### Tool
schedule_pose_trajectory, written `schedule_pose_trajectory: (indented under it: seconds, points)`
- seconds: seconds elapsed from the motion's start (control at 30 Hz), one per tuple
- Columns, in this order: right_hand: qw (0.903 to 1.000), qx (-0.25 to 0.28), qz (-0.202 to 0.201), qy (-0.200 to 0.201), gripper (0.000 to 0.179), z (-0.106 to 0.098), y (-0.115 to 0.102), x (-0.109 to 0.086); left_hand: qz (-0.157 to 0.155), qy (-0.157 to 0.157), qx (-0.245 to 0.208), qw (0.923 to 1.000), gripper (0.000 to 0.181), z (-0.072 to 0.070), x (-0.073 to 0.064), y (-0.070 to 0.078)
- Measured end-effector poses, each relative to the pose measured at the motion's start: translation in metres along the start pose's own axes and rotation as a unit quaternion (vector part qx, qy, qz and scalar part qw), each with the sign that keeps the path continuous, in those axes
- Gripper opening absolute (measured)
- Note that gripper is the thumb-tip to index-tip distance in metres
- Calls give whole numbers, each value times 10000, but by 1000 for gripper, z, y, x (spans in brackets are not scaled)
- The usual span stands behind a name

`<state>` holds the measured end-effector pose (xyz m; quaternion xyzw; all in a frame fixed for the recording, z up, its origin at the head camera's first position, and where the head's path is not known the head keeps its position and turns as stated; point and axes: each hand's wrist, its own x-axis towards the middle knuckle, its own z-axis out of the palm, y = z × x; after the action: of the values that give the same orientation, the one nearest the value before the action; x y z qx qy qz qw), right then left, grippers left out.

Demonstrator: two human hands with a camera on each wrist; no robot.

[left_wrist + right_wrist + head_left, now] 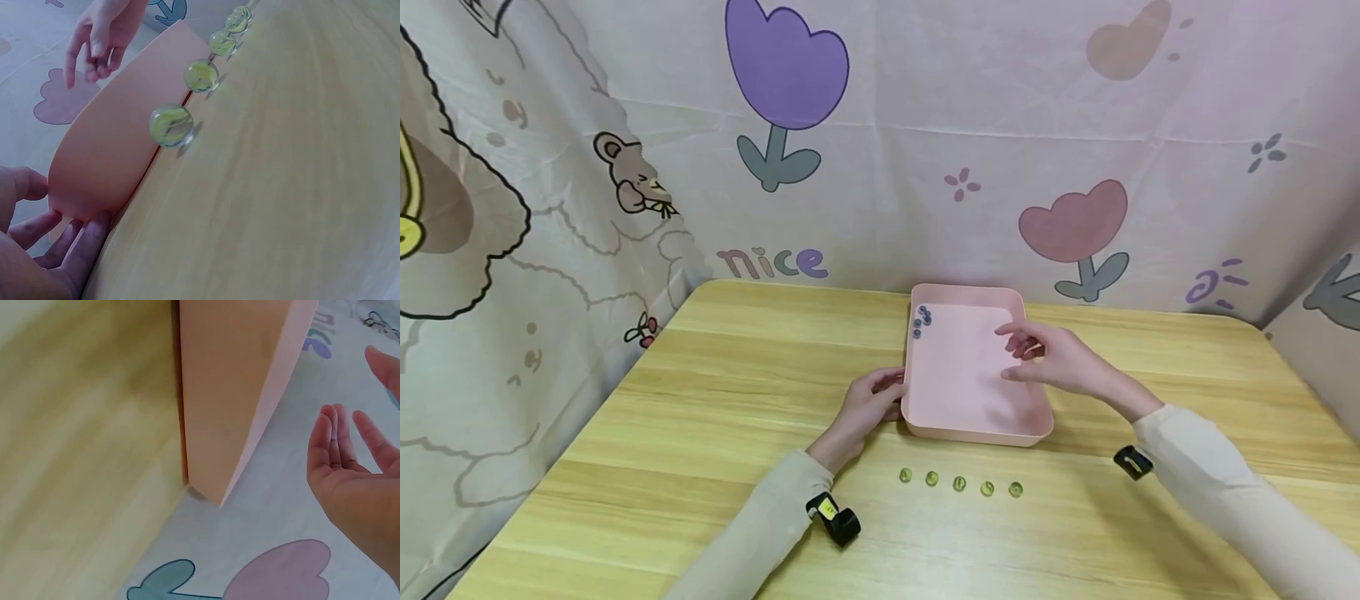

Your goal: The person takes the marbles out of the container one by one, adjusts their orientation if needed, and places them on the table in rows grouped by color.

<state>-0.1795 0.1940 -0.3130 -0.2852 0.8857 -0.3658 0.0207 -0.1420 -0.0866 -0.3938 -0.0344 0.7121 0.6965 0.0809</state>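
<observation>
A shallow pink tray [970,367] lies on the table. Its left outer wall is touched by the fingertips of my left hand [867,408], which in the left wrist view shows its fingers spread against the pink side. Over the tray's right rim hovers my right hand [1060,360], thumb and fingers parted and nothing between them. Inside the tray, several dark blue marbles [922,321] cluster near the far left corner. A row of several clear marbles with yellow-green swirls, including a green marble [959,483], lies on the table in front of the tray.
The wooden table [737,400] meets a printed cloth backdrop [910,192] along its far edge, just behind the tray. Each sleeve cuff carries a black strap, such as the left wrist strap [835,518].
</observation>
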Motion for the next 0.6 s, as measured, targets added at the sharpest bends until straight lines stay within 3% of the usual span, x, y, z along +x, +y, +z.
schedule_pose_trajectory:
  seconds: [0.33, 0.6]
  points:
    - [9993, 118, 328, -95, 56, 0, -1, 52, 1, 59, -40, 10000, 37, -1, 1, 1]
    - [9977, 189, 615, -214, 62, 7, -2, 76, 25, 27, -53, 10000, 38, 0, 1, -1]
